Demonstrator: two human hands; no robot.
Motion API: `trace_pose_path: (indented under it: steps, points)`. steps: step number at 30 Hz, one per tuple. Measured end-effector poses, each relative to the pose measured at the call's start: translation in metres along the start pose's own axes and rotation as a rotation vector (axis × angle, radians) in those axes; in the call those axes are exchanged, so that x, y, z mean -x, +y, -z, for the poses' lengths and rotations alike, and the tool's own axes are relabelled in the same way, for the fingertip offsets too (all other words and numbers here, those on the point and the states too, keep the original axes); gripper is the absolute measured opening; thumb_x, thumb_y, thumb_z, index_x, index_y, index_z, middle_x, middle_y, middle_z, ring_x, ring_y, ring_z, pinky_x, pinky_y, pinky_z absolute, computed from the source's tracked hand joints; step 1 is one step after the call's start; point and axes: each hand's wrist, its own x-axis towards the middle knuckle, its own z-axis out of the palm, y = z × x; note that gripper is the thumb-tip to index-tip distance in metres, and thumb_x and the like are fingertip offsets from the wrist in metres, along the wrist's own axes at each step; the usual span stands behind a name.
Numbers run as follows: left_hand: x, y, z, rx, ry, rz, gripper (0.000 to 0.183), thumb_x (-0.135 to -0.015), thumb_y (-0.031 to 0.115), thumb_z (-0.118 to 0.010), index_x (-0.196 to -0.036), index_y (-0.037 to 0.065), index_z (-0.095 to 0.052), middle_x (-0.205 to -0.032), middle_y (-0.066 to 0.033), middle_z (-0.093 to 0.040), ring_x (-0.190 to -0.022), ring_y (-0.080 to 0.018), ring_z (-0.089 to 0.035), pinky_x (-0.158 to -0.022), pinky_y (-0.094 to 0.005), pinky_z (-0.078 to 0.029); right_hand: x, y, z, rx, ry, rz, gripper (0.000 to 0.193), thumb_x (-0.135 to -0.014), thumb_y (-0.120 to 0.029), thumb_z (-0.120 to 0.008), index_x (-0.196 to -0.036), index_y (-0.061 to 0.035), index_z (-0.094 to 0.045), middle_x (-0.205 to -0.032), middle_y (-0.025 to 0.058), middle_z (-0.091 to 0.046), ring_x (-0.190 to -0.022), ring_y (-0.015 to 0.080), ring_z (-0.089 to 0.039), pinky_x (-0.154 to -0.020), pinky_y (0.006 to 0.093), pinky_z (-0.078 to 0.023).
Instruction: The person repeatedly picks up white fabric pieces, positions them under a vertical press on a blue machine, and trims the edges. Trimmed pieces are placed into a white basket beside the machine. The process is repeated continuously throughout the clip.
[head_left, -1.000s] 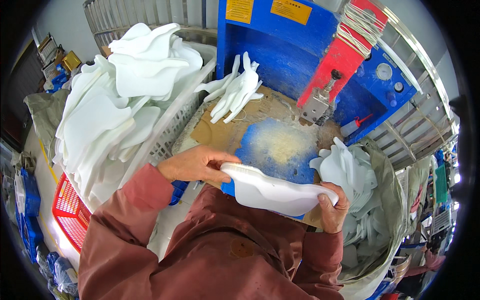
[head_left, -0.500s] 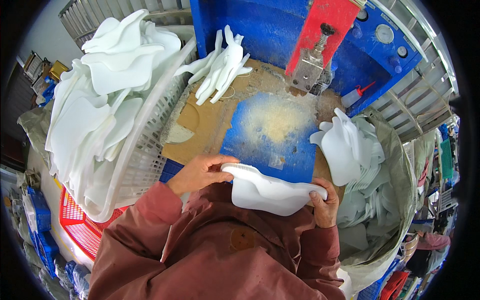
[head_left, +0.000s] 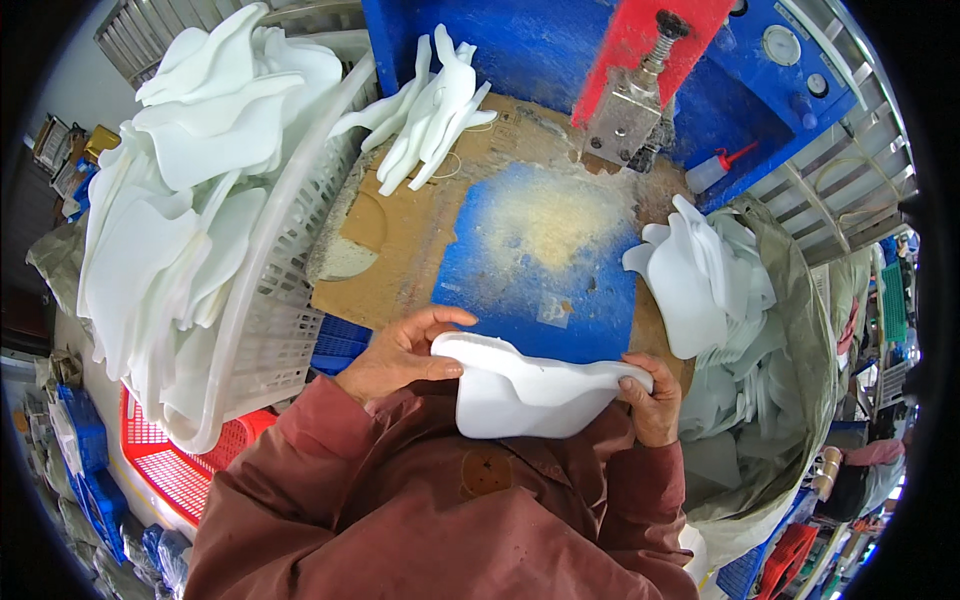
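In front of my body is a curved white plastic panel (head_left: 530,394), wavy along its top edge, held level between both hands. My right hand (head_left: 656,402) grips its right end with the thumb across the near face. At the other end my left hand (head_left: 395,355) has its thumb against the panel's left part, while the index finger stretches out above the edge. The left hand's remaining fingers are partly hidden. Just beyond the panel lies a blue work surface (head_left: 480,300) with a pale powdery patch.
At left, a white basket (head_left: 262,330) is heaped with similar panels (head_left: 150,250). Narrow white pieces (head_left: 435,110) lie on cardboard (head_left: 410,220). A metal clamp head (head_left: 625,115) hangs from a red machine arm (head_left: 645,50). More panels (head_left: 690,280) fill a lined container (head_left: 800,400) at right.
My left index finger has lifted from the panel's edge, and the thumb now lies lower on it. The panel's left end has shifted slightly left. The whole view has shifted a little.
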Motion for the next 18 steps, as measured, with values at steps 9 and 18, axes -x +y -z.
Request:
trace_pose_path:
  steps: [9,18]
  points:
    - [0.0,-0.008,-0.021,0.167,-0.043,0.053,0.07,-0.079,0.006,-0.085,-0.143,-0.001,-0.058,-0.143,-0.0156,-0.063,-0.132,-0.0247,-0.059,-0.116,-0.0405,-0.044,0.005,0.005,-0.014,-0.1,-0.02,-0.02,0.033,-0.092,-0.013,-0.081,-0.122,-0.0018,-0.071,-0.112,0.0061,-0.072,-0.103,0.0155,-0.065,-0.096,0.0314,-0.05]
    - [0.0,-0.019,-0.026,0.21,0.056,-0.049,0.059,-0.082,0.006,-0.085,-0.137,-0.002,-0.063,-0.125,-0.0169,-0.073,-0.118,-0.0257,-0.068,-0.106,-0.0402,-0.053,0.009,0.014,-0.017,-0.114,0.01,-0.033,0.031,-0.092,-0.012,-0.081,-0.12,-0.003,-0.071,-0.111,0.0076,-0.073,-0.103,0.0162,-0.066,-0.096,0.0324,-0.051]
